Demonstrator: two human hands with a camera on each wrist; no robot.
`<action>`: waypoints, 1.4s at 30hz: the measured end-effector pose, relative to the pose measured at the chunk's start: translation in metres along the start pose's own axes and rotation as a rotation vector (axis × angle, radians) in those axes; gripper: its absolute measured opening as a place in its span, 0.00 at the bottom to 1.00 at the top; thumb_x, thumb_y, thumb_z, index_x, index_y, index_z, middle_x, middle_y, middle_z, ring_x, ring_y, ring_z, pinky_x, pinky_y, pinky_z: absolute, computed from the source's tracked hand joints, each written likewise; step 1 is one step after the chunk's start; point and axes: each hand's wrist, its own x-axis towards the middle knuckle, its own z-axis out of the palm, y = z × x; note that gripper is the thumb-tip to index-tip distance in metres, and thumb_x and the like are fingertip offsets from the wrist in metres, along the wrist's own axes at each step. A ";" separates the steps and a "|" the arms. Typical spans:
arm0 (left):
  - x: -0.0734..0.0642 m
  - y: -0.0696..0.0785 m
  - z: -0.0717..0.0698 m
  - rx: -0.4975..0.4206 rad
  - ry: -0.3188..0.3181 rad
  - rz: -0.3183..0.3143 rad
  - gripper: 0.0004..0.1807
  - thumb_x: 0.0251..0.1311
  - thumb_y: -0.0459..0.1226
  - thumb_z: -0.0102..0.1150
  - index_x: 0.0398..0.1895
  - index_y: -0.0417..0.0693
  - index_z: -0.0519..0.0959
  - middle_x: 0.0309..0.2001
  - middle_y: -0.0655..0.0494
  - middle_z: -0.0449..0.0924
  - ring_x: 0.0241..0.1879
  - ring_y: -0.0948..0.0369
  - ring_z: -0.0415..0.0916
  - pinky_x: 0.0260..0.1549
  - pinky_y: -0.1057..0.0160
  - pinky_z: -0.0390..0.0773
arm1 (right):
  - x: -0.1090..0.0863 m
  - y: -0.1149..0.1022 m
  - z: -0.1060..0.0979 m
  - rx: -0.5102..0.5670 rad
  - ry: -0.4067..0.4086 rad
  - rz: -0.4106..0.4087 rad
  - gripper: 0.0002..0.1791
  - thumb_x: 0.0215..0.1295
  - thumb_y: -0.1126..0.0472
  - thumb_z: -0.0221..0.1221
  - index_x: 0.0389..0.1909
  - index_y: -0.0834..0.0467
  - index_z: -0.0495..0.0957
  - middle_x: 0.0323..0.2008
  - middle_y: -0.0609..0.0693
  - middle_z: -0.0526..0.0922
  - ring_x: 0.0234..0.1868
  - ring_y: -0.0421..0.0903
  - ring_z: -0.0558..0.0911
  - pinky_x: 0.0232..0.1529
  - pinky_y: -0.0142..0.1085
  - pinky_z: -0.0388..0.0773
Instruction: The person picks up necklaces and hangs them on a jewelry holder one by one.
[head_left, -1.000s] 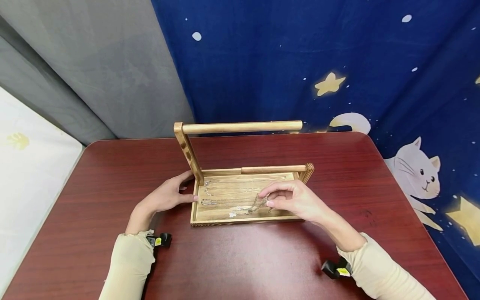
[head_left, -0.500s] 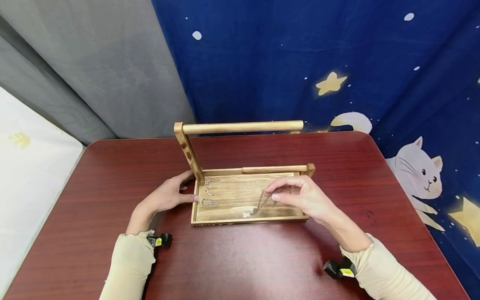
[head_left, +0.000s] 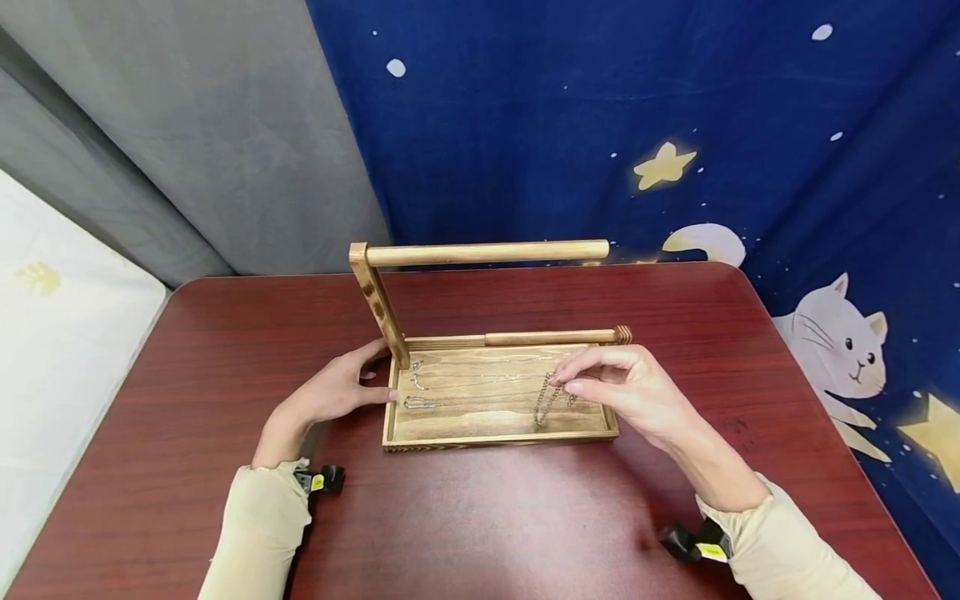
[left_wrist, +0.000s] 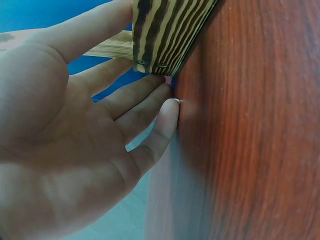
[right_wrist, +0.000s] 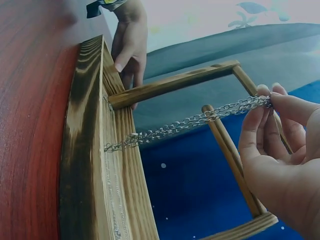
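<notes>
My right hand [head_left: 626, 387] pinches a silver chain necklace [right_wrist: 180, 125] between thumb and fingertips, just above the right part of a wooden tray [head_left: 502, 442]. Its doubled links hang from the fingertips, and their lower end reaches the tray in the right wrist view. At the tray's left end rests my left hand [head_left: 337, 387], thumb on the rim and fingers spread behind the corner by an upright post [head_left: 378, 308]. In the left wrist view those fingers look nearly straight. Inside the tray lie several thin necklaces, one with a looped silver end [head_left: 418, 402] near the left wall.
A wooden bar [head_left: 487, 253] juts rightward from the post's top, above the tray. A lower bar [head_left: 551, 337] runs along the tray's back. Everything stands on a dark red table [head_left: 465, 517], with a blue curtain [head_left: 525, 125] behind it.
My right hand has moved rightward and slightly up, drawing the necklace right along the tray. Its white charm, visible earlier, no longer shows. My left hand stays in place.
</notes>
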 end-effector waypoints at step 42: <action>0.001 -0.003 0.000 -0.041 0.003 -0.055 0.51 0.56 0.39 0.73 0.78 0.41 0.52 0.73 0.42 0.60 0.67 0.45 0.66 0.61 0.47 0.72 | -0.026 -0.025 -0.042 0.332 0.078 -0.225 0.20 0.61 0.88 0.48 0.54 0.80 0.74 0.49 0.65 0.84 0.49 0.50 0.83 0.45 0.34 0.82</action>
